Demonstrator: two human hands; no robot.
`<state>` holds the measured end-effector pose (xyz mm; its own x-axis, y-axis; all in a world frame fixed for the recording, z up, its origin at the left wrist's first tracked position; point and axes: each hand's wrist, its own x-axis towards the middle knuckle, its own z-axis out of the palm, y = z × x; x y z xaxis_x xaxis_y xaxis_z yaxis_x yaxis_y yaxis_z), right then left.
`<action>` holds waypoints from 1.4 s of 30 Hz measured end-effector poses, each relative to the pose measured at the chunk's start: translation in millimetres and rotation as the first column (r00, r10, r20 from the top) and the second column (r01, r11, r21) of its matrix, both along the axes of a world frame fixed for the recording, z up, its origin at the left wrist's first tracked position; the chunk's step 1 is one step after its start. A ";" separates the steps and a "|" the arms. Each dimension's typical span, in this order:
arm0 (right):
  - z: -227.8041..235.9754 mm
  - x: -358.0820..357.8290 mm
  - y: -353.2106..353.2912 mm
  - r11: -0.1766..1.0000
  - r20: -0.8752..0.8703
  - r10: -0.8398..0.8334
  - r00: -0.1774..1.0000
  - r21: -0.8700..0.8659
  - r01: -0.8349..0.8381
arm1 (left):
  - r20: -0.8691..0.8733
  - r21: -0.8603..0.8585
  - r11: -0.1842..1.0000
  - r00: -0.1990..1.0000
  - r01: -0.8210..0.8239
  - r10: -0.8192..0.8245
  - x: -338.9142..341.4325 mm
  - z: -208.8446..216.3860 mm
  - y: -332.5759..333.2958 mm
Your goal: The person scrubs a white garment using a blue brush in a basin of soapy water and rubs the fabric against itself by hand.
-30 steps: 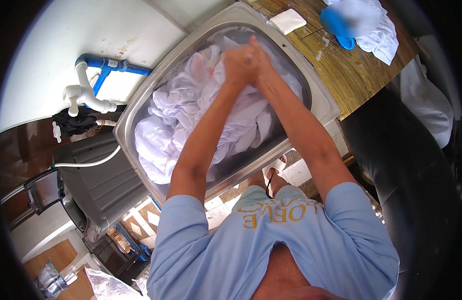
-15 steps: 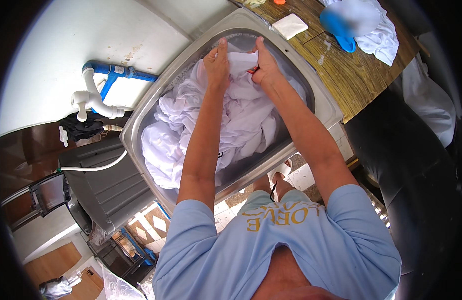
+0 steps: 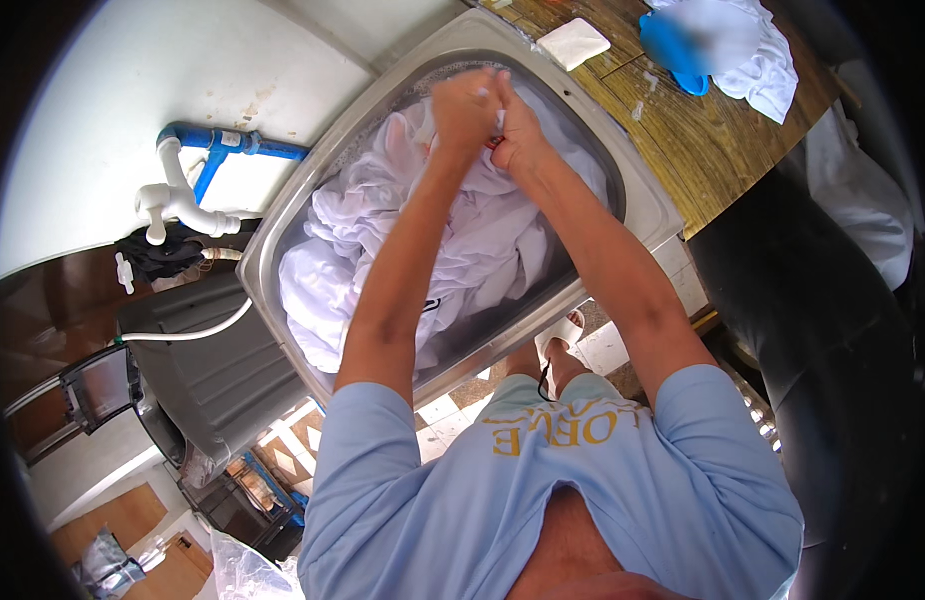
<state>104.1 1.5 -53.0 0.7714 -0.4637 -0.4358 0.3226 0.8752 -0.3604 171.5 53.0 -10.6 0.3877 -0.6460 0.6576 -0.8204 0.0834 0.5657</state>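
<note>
Both my hands are closed and pressed together over the far end of a steel sink point(image 3: 651, 200). White wet cloth point(image 3: 493, 225) fills the sink in a crumpled heap, with soapy water around it. My left hand point(image 3: 465, 112) is curled round a part of this cloth. Against it, my right hand point(image 3: 521, 132) grips the same piece, its thumb upright. A small red patch shows by the right palm; I cannot make out what it is. Most of the gripped cloth is hidden by my fingers.
A wooden counter point(image 3: 673, 150) adjoins the sink on the right, with a white bar of soap point(image 3: 575, 44), a blue plastic item point(image 3: 691, 82) and white cloth point(image 3: 773, 80). A white tap point(image 3: 168, 200) on a blue pipe point(image 3: 268, 148) is at left, above a grey lidded bin point(image 3: 208, 360).
My hands have come together; before, they were apart with white cloth stretched between them. The left hand has turned over and moved right, bunching the cloth.
</note>
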 end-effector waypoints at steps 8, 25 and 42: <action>36.2 -2.8 18.6 0.999 -0.188 0.002 0.982 0.041 0.005 | -0.057 0.227 0.948 0.969 -0.223 0.242 19.3 3.3 3.6; -10.1 -14.6 -4.8 0.985 0.117 0.049 0.992 -0.172 -0.028 | 0.085 -0.063 0.991 0.988 -0.120 0.125 -47.2 -11.0 4.7; 78.1 -50.3 -40.8 0.584 -0.127 0.302 0.945 -0.759 -0.288 | -0.951 -0.026 0.937 0.281 0.347 -0.130 55.0 72.6 93.3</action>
